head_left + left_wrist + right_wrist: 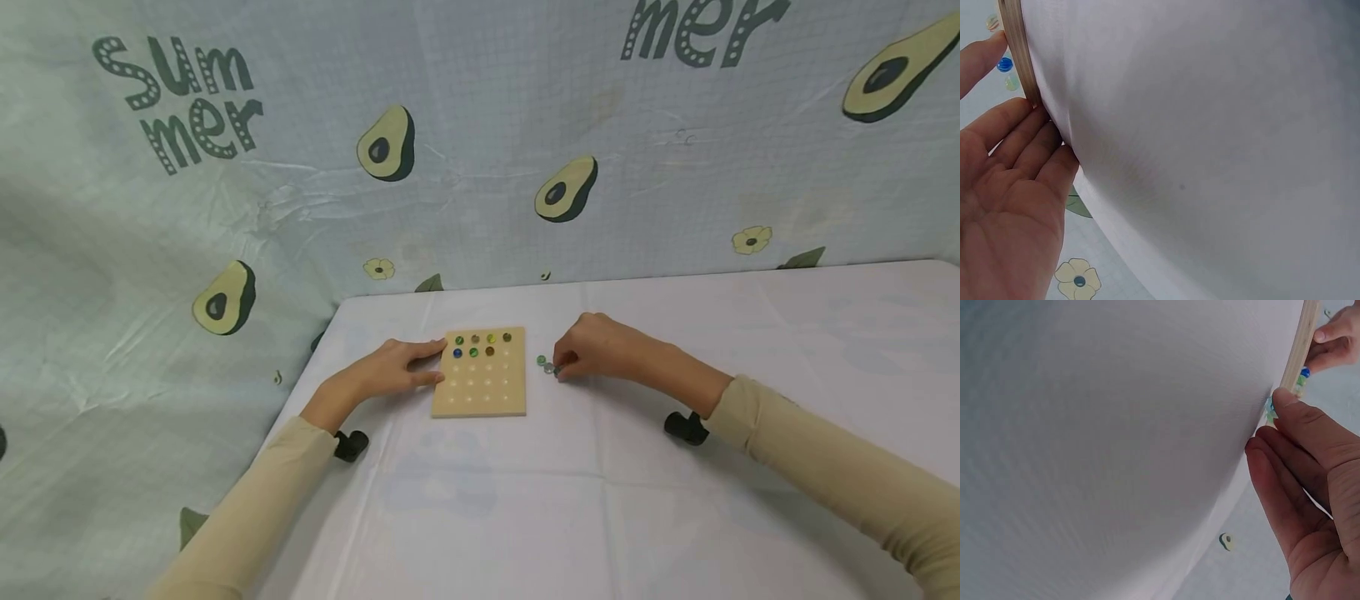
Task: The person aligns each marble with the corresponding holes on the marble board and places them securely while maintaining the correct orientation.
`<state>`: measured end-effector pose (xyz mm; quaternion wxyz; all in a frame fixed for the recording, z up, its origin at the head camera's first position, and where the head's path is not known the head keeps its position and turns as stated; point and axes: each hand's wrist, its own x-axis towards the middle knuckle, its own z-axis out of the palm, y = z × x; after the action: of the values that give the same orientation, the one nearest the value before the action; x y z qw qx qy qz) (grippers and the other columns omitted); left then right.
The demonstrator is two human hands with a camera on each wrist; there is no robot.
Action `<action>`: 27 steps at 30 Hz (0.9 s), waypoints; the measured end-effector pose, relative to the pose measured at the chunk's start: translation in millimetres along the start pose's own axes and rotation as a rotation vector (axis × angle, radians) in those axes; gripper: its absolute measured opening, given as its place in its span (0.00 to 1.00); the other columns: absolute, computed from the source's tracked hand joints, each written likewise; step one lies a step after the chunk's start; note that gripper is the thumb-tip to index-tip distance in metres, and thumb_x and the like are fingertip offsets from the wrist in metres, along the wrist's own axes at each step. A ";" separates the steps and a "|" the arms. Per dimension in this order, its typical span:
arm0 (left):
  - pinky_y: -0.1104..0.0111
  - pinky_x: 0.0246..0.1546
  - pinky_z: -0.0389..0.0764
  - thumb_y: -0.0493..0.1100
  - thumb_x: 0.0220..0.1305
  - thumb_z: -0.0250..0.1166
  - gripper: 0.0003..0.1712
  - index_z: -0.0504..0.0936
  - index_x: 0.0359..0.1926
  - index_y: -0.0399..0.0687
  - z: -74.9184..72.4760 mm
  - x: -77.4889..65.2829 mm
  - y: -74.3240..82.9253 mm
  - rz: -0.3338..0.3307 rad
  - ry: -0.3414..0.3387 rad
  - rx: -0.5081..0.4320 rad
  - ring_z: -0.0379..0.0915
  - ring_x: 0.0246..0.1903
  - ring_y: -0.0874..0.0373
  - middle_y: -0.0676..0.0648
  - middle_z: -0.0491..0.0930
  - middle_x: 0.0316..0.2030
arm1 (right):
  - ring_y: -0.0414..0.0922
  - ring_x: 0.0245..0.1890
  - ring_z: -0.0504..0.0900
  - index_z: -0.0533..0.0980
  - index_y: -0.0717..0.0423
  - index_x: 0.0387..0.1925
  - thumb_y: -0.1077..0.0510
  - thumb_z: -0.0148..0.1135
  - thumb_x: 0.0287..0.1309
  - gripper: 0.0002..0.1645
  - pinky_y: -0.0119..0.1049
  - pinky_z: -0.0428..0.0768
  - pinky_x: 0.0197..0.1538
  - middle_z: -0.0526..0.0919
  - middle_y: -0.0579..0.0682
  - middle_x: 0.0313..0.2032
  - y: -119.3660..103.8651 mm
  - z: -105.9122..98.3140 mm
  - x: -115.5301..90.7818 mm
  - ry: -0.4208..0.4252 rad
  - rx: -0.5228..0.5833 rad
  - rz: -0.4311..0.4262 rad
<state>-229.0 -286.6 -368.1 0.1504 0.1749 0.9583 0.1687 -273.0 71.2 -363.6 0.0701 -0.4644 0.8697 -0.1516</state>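
Note:
A square light-wood board (487, 408) with rows of round dimples lies flat on the table. Its far row holds several glass marbles, and the second row a blue marble (457, 353), a green marble (473, 352) and a brown marble (490, 352). My left hand (386, 368) steadies the board's left edge, thumb and fingers spread along it. Right of the board, my right hand (600, 346) pinches a marble (557, 372) at its fingertips, partly hidden by them. Beside those fingertips lie a green marble (541, 360) and a clear marble (548, 367).
A white cloth (525, 508) covers the table. Behind and to the left hangs a pale curtain (465, 233) printed with avocados and lettering. Black wrist cameras (686, 427) sit below both wrists, close over the cloth.

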 end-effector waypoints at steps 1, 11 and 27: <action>0.47 0.71 0.63 0.59 0.72 0.62 0.41 0.61 0.78 0.50 -0.4 0.6 -0.3 -0.001 -0.001 0.001 0.58 0.74 0.43 0.43 0.62 0.75 | 0.30 0.27 0.78 0.89 0.52 0.36 0.57 0.77 0.55 0.06 0.26 0.80 0.35 0.87 0.38 0.29 0.2 -0.3 -0.5 0.000 0.001 -0.001; 0.47 0.72 0.62 0.60 0.72 0.63 0.42 0.61 0.78 0.50 -1.2 1.4 -1.1 0.000 -0.005 0.001 0.57 0.74 0.43 0.43 0.61 0.75 | 0.28 0.30 0.81 0.89 0.53 0.38 0.58 0.77 0.55 0.08 0.24 0.82 0.37 0.89 0.40 0.33 10.8 -1.7 -5.5 0.041 0.033 -0.070; 0.47 0.72 0.61 0.61 0.72 0.61 0.42 0.60 0.78 0.50 -1.4 0.6 -0.6 -0.007 -0.014 0.008 0.55 0.75 0.42 0.42 0.61 0.75 | 0.31 0.33 0.86 0.89 0.54 0.37 0.60 0.76 0.56 0.06 0.25 0.84 0.38 0.90 0.42 0.34 11.0 -12.9 -7.0 0.109 0.065 -0.157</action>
<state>-230.2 -287.3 -367.2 0.1571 0.1734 0.9585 0.1630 -281.1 85.3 -355.1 0.0257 -0.5196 0.8279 -0.2096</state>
